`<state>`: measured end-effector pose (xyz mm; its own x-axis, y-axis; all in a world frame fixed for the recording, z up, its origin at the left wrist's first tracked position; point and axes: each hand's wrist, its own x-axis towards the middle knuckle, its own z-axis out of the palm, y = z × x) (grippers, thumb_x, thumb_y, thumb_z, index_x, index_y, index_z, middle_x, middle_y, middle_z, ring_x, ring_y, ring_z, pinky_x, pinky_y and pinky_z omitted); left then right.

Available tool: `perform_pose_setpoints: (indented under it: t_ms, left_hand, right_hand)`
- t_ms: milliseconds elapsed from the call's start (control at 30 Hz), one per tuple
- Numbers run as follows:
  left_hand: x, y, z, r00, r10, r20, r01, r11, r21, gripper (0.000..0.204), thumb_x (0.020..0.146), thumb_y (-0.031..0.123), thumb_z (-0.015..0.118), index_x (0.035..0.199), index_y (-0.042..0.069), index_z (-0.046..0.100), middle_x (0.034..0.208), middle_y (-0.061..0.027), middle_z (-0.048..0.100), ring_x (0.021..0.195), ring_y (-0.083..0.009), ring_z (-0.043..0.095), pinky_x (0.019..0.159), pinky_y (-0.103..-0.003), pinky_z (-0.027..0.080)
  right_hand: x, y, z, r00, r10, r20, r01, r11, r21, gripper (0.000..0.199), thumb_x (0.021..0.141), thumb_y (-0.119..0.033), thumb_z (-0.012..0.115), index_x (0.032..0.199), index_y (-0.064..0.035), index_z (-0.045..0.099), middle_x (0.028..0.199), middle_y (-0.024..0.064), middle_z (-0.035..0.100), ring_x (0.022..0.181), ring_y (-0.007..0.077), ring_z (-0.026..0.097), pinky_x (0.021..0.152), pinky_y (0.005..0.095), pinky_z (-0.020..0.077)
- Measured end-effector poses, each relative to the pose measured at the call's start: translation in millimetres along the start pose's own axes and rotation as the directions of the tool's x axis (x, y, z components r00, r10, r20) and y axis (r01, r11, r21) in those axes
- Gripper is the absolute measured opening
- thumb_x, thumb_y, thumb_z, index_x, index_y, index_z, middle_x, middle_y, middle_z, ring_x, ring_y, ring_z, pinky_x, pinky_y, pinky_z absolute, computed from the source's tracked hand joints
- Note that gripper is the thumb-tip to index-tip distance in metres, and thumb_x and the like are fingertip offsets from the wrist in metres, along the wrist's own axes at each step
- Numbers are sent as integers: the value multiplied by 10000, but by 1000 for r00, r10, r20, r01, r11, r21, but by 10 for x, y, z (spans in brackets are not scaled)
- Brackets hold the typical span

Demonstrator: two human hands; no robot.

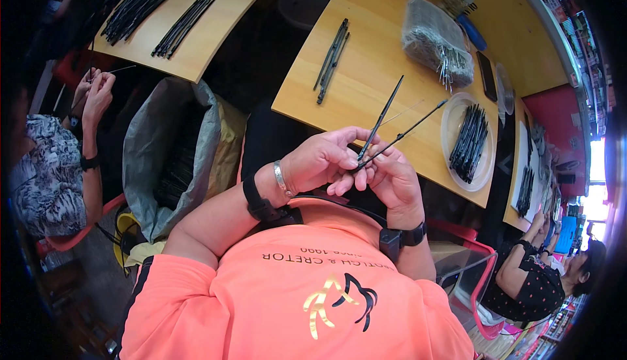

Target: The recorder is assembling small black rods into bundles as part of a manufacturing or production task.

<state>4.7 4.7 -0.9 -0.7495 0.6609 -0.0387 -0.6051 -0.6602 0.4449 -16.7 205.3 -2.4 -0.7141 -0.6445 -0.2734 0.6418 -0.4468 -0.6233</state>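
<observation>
In front of my chest both hands are closed around thin black strips. My left hand (325, 161) pinches the lower end of a pointed black strip (385, 110) that rises up and to the right. My right hand (396, 180) grips a second, knobbly black strip (411, 128), which crosses the first near my fingertips. A thin pale wire (401, 112) sticks out between them; which hand holds it I cannot tell. To the right stands a round clear plastic tub (488, 171) with a bundle of black strips (469, 141). A few similar black strips (333, 60) lie on the wooden table (307, 82).
A clear bag of thin metal wires (437, 40), a lidded jar (458, 0) and a dark phone (486, 76) sit at the table's far right. Left of me, an open sack (137, 157) holds dark strips. People work at both sides, one person's hands (96, 92) at left.
</observation>
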Motion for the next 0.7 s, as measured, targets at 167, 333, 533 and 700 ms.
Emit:
perform_pose_setpoints:
  t_ms: [167,333,533,700]
  left_hand:
    - [-1,9,1,1000,-10,-7,11,999,53,535,821,53,520,1289,-42,278,769,-231,631,460,-211,596,405,-242,460]
    - [-6,16,12,1000,-12,-14,14,995,103,540,816,38,509,1299,-32,279,765,-228,632,462,-212,599,405,-238,461]
    - [-13,30,48,1000,-15,-23,18,992,124,531,817,25,494,1302,-23,281,764,-230,631,462,-213,599,404,-237,459]
    - [-15,22,29,1000,-15,-15,16,993,119,529,819,32,495,1300,-25,284,765,-231,631,464,-211,600,404,-234,460]
  right_hand:
    - [-1,9,18,1000,-14,-24,15,1000,26,161,870,-68,552,1006,19,558,863,125,638,678,218,634,640,284,525]
    - [-6,4,40,1000,-21,-17,22,998,51,165,876,-63,556,1022,13,564,896,103,638,726,169,623,675,274,518]
    - [-2,6,23,999,-11,-40,14,997,81,193,872,-48,554,1056,12,554,921,99,634,740,172,629,681,278,521]
    - [-2,5,36,1000,-1,-18,3,997,78,250,869,-44,558,1110,21,544,913,92,637,738,167,630,682,271,522]
